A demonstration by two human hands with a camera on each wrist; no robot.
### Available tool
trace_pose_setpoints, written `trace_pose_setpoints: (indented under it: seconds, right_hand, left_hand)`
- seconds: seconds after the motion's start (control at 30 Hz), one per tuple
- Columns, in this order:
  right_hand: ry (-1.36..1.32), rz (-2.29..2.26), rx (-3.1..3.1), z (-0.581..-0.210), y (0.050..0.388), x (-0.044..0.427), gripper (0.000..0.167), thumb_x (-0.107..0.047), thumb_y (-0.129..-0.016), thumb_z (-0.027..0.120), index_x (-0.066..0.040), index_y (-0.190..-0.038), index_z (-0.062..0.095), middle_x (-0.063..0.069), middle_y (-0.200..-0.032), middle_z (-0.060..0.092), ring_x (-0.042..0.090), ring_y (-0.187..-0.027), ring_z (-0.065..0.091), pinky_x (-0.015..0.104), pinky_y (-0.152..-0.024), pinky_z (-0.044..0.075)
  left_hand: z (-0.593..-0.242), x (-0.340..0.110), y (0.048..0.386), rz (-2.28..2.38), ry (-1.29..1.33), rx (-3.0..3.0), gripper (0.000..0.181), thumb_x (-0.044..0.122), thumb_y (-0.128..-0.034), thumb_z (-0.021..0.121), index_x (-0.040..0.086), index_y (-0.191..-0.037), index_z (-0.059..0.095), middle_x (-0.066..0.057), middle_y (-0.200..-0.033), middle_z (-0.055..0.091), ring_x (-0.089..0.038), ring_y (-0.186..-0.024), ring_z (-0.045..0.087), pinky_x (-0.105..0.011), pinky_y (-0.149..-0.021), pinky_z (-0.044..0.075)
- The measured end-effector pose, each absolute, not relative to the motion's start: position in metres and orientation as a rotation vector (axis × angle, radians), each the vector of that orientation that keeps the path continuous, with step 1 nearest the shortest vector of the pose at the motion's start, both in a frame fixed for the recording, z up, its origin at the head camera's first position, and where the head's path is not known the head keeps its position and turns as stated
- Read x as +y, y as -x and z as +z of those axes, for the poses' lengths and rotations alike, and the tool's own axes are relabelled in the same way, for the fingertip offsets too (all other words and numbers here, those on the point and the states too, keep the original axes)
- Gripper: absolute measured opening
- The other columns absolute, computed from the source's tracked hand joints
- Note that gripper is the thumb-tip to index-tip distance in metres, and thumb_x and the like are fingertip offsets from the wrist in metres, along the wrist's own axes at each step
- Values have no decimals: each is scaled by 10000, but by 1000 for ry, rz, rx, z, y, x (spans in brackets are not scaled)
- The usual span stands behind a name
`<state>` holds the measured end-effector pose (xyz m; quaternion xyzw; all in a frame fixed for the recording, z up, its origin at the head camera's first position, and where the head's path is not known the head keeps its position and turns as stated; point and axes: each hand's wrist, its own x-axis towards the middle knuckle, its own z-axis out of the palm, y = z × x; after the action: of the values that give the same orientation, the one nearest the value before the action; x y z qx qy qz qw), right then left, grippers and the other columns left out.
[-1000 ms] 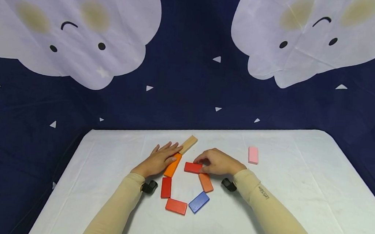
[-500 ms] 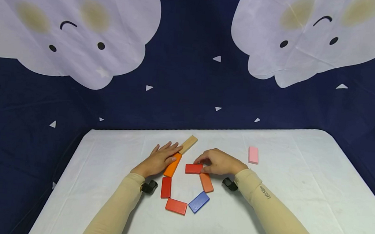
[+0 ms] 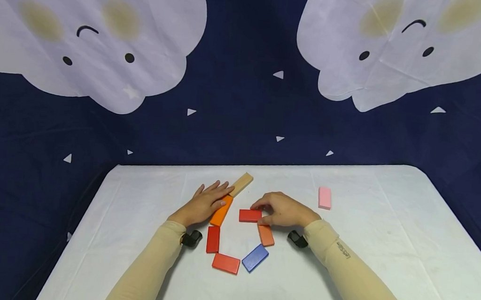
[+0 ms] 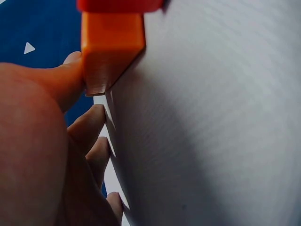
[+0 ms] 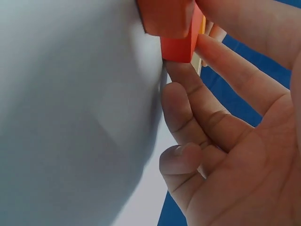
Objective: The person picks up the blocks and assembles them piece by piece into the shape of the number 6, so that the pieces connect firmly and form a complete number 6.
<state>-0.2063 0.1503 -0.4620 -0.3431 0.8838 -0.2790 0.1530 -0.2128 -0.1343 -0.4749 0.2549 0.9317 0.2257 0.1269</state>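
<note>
My left hand [image 3: 201,206] lies flat with spread fingers, its thumb touching the bright orange block [image 3: 221,211] and its fingertips at the lower end of the plain wood block [image 3: 242,183]. With curled fingers and thumb, my right hand [image 3: 285,210] pinches the right end of a red block [image 3: 249,215] flat on the table. Just below that hand is a darker orange block [image 3: 265,235], its top end close to the red one. In the right wrist view, the fingertips reach the red block [image 5: 178,49]; the last two fingers curl loosely beside it.
Continuing the curved row on the white table [image 3: 148,185] are an upright red block [image 3: 213,239], a slanted red block [image 3: 226,264] and a blue block [image 3: 255,258]. A pink block [image 3: 324,198] lies apart at the right. Dark blue cloth [image 3: 233,140] hangs behind.
My right hand has slid the red block slightly to the right, and the darker orange block's top end has shifted a little too. The left hand stays in place.
</note>
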Motion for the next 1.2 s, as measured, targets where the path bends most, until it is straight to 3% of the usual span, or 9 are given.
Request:
trace_pose_setpoints:
  seconds: [0.83,1.03,1.2]
  right_hand:
    - [964,-820,2670,-464,192,164,375,-255,-892,754,-112,-1236,707,-46,-1091,684,128,-982,599,391,-935,499]
    - [945,-825,2712,-464,171,177,479,-321,-863,797,-83,-1264,684,-18,-1157,674,168,-1073,593,429,-991,485]
    - [948,-836,2703,-468,157,182,553,-374,-809,842,-119,-1271,677,-54,-1224,648,165,-1156,561,424,-1033,461]
  left_hand:
    - [-478,-134,214,652,-756,2719,523,346,-1082,437,236,-1585,345,-39,-1644,271,-279,-1538,147,-591,-1210,12]
    - [-479,-134,215,661,-751,2710,518,350,-1085,431,246,-1585,342,-25,-1646,262,-263,-1540,136,-578,-1214,5]
    - [-479,-135,215,659,-740,2713,513,352,-1086,424,253,-1583,346,-22,-1645,264,-258,-1541,136,-571,-1216,0]
